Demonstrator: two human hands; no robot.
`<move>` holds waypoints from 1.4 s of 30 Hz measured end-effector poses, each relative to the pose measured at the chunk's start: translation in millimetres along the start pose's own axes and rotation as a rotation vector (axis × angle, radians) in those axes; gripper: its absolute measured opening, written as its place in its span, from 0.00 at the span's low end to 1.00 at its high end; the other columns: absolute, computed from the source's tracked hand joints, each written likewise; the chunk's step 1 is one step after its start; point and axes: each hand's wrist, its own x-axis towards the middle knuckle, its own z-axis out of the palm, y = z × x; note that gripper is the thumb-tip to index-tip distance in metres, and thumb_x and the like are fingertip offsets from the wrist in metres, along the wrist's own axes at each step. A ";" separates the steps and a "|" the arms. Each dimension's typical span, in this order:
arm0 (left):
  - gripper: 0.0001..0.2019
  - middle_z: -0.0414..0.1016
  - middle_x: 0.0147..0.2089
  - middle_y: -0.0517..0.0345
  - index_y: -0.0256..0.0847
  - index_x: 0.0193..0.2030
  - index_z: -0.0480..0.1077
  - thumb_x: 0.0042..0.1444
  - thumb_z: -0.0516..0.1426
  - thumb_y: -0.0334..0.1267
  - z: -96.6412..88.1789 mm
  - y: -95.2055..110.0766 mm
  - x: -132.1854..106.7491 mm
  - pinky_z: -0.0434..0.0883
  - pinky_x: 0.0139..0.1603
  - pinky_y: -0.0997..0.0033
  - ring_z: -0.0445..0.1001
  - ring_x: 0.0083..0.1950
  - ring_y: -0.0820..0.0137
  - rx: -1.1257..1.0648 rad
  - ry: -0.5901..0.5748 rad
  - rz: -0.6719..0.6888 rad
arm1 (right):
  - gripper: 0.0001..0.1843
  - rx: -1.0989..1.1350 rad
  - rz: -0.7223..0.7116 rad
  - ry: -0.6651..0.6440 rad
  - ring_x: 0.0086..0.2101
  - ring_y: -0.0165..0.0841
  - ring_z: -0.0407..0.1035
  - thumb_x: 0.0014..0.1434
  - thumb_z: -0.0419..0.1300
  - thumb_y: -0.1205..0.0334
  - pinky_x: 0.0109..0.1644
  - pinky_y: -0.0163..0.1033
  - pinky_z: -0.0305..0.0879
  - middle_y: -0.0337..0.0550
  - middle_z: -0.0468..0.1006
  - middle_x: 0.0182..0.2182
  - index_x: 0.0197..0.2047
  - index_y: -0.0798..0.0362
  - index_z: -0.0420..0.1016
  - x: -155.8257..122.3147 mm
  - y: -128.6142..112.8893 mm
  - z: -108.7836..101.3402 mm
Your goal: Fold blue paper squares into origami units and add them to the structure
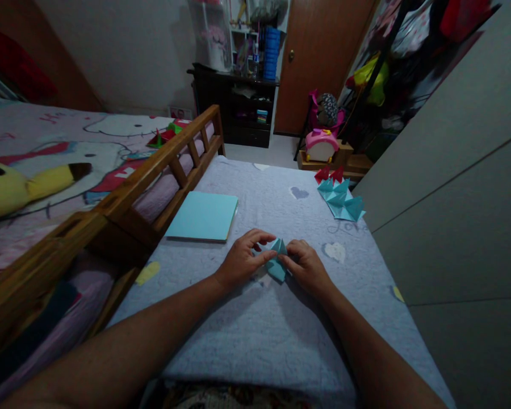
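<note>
A small folded piece of light blue paper lies on the grey bedspread, pinched between both hands. My left hand grips its left side with curled fingers. My right hand presses and pinches its right side. A stack of light blue paper sheets lies flat just beyond my left hand. Several finished folded blue pieces and two red ones rest near the bed's far right edge.
A wooden bed rail runs along the left, with another bed and a yellow plush toy behind it. A grey wardrobe stands at the right. A dark shelf unit and a door are at the back.
</note>
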 end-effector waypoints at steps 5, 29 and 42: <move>0.08 0.76 0.42 0.55 0.40 0.41 0.77 0.56 0.63 0.39 -0.1 1.3 4.2 0.72 0.42 0.68 0.74 0.41 0.68 -0.096 0.072 -0.019 | 0.09 -0.021 -0.021 -0.025 0.36 0.35 0.64 0.61 0.61 0.65 0.44 0.42 0.57 0.39 0.72 0.29 0.29 0.50 0.76 1.1 -3.4 2.2; 0.40 0.72 0.49 0.55 0.58 0.74 0.46 0.59 0.60 0.36 7.7 8.4 -18.2 0.70 0.35 0.71 0.71 0.33 0.76 -0.434 -0.268 -0.184 | 0.11 0.244 -0.103 0.330 0.40 0.36 0.73 0.62 0.60 0.65 0.44 0.41 0.70 0.43 0.77 0.39 0.41 0.44 0.84 -7.7 -9.4 -8.7; 0.42 0.57 0.70 0.45 0.58 0.73 0.46 0.57 0.61 0.33 3.4 -7.5 -17.6 0.73 0.41 0.66 0.74 0.45 0.70 -0.296 -0.270 -0.103 | 0.13 -0.166 0.121 0.635 0.37 0.37 0.71 0.61 0.57 0.56 0.45 0.42 0.66 0.44 0.78 0.35 0.33 0.50 0.81 6.7 43.7 -99.7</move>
